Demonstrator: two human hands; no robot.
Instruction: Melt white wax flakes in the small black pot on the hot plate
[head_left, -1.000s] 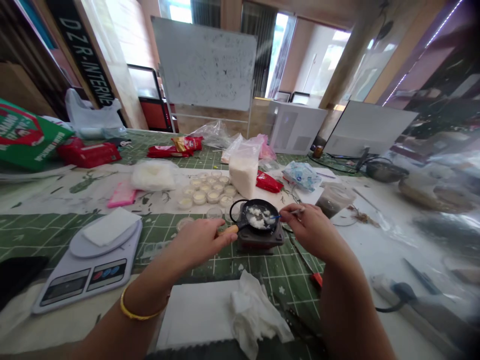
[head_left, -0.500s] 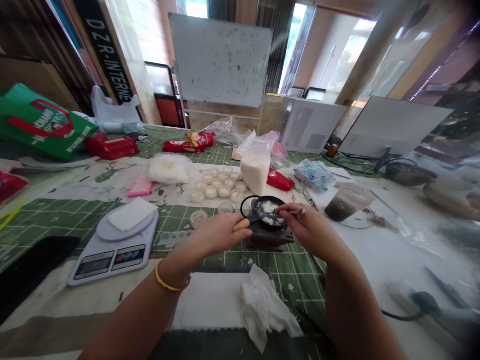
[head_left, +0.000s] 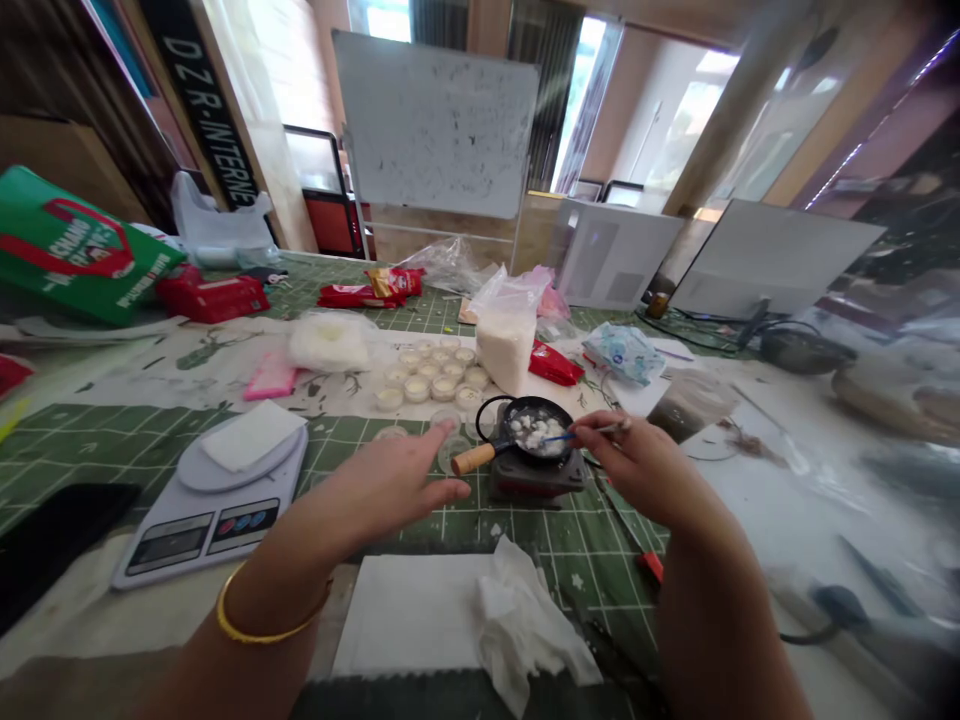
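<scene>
Pan (head_left: 558,409): white lumps (head_left: 535,433) seem part-melted, some still solid; filled cups (head_left: 417,388) at 10 o'clock. Right hand (head_left: 637,455) pinches stirrer (head_left: 558,438) at 3 o'clock; left hand (head_left: 394,485) grasps nothing.

Across the room, beyond everything, a whiteboard (head_left: 435,125) with faint marks stands on its frame, and to its left there's a black sign (head_left: 196,105) lettered DZR-INTERNE. Far right, a white computer tower (head_left: 619,255) sits near a monitor (head_left: 780,262) turned back-on. Far left, I see a green printed bag (head_left: 82,250) near a white plastic bag (head_left: 223,215); a black phone (head_left: 64,525) lies nearer, also left.
</scene>
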